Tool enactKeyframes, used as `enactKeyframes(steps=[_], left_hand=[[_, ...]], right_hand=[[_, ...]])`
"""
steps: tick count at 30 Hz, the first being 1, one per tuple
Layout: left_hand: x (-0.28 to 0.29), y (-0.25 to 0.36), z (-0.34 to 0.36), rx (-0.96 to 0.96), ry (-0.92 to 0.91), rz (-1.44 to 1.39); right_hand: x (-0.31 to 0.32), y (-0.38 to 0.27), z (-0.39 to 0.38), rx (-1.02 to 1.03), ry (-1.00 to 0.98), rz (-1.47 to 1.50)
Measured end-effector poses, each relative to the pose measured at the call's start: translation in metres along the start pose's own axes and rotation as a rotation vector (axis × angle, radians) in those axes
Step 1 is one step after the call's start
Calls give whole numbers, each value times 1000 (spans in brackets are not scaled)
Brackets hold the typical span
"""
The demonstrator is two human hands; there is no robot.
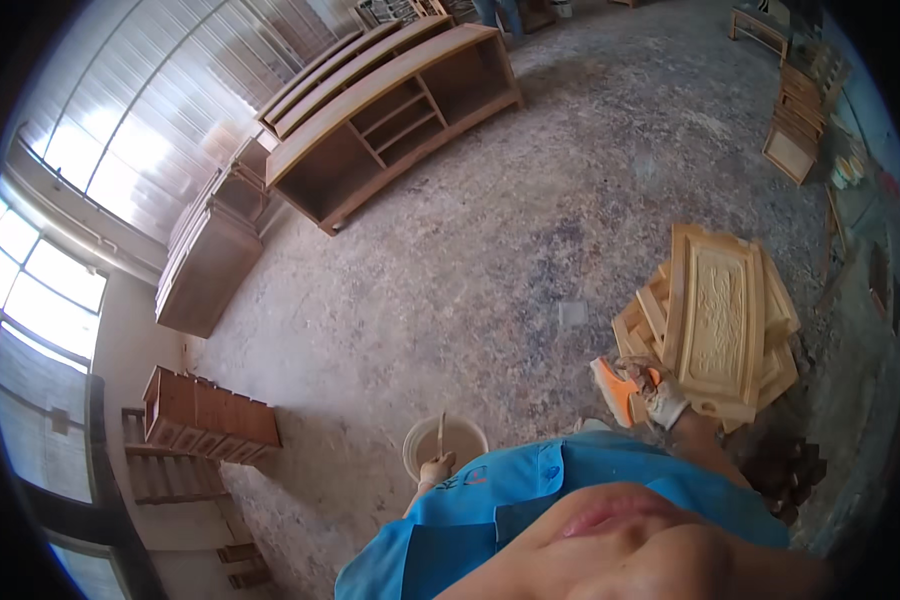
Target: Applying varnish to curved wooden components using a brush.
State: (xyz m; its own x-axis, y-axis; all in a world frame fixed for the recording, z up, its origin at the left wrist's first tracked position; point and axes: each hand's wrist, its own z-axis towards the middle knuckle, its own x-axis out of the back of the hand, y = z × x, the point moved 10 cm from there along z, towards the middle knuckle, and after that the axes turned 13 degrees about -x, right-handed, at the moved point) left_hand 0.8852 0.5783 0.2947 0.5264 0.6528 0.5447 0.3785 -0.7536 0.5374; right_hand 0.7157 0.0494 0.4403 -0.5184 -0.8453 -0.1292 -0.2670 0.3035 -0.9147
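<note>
A pale bucket point(417, 435) stands in front of the person, close to the blue garment point(510, 495). The left hand point(437, 468) is at the bucket's near rim, its fingers curled around the end of a slim, pale strip point(442, 430) that crosses the bucket's mouth; whether this is a stick or the bucket's handle cannot be told.

The right hand point(666, 402), partly covered in a whitish glove, is well apart from the left, to the right of the bucket. Its fingers are closed on an orange tool point(621, 390) with a pale edge, whose exact kind is unclear.

Beyond this hand, right of the bucket and farther out, a carved wooden panel point(718, 310) lies on top of other wooden pieces point(656, 308). A reddish-brown cabinet point(210, 415) is left of the bucket, and a long wooden sideboard point(395, 120) with open compartments stands far beyond it, across the mottled floor point(390, 300).
</note>
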Motion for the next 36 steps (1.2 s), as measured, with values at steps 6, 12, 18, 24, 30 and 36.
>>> enactKeyframes(steps=[6,12,18,24,30,36], left_hand=[[51,26,82,114,98,81],[90,110,188,145,82,191],[121,212,298,175,-19,332],[138,368,381,163,-76,570],[64,619,464,-17,-107,919],[1,835,544,-472,-66,1150]], right_hand=[[34,-23,118,-335,174,389],[52,-51,243,-294,241,769],[47,-101,357,-225,415,1039],[136,-169,403,290,296,1001],[226,-129,434,7,623,1092],[276,-206,548,-18,666,1290]])
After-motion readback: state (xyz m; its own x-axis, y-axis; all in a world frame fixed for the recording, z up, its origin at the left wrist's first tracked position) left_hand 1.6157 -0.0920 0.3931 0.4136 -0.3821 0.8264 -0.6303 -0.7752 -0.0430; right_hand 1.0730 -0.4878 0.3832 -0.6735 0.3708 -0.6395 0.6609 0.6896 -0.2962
